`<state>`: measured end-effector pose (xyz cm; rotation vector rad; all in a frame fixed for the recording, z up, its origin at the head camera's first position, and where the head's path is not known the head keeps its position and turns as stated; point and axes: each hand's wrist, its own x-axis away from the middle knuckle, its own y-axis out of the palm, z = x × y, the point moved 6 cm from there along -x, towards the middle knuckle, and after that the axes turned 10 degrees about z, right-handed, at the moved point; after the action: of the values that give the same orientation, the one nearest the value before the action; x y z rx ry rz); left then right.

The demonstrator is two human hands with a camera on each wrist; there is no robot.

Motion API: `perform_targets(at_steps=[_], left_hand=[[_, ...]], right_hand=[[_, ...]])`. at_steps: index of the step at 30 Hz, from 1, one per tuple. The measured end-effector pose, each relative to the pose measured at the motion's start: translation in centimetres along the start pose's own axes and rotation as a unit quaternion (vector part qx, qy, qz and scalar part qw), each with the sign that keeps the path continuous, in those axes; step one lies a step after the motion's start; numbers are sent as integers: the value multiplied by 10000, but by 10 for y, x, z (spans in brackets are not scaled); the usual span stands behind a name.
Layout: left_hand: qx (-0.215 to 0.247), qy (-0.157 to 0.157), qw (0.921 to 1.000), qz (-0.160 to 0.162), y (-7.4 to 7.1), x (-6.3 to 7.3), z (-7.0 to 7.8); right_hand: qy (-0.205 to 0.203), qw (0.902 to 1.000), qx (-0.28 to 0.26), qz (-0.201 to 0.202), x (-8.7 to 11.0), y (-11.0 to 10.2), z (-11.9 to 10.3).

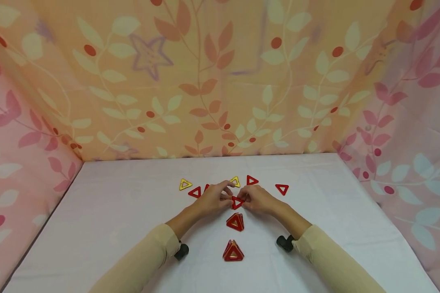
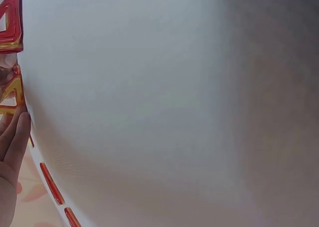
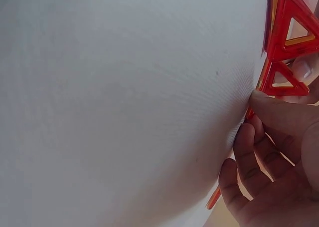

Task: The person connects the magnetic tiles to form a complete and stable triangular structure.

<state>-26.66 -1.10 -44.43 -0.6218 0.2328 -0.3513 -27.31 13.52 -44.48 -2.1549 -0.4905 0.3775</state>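
At the middle of the table my two hands meet around a small group of magnetic triangle tiles. My left hand (image 1: pixel 213 198) is on its left side, thumb and fingers pinching a yellow triangle tile (image 2: pixel 19 91). From the right, my right hand (image 1: pixel 259 199) pinches a red triangle tile (image 3: pixel 250 113) at its edge between thumb and fingers. A red triangle tile with an open centre (image 1: pixel 233 203) faces the head camera between the hands. Fingers partly hide the group. Just nearer stands a red pyramid of tiles (image 1: pixel 230 222).
Another red pyramid (image 1: pixel 233 259) stands closer to me. Beyond the hands lie loose tiles: a yellow one (image 1: pixel 181 185) and a red one (image 1: pixel 199 192) at left, a yellow one (image 1: pixel 237 182) partly behind the left hand, and red ones (image 1: pixel 248 180) (image 1: pixel 286 189) at right. Patterned cloth (image 1: pixel 212 101) surrounds the table.
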Motion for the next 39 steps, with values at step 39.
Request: perform_targets(at_steps=[39], left_hand=[[-30,-7,9999,106,0,4,-1]], right_hand=[[570,9918,346,1090,47,-91,106]])
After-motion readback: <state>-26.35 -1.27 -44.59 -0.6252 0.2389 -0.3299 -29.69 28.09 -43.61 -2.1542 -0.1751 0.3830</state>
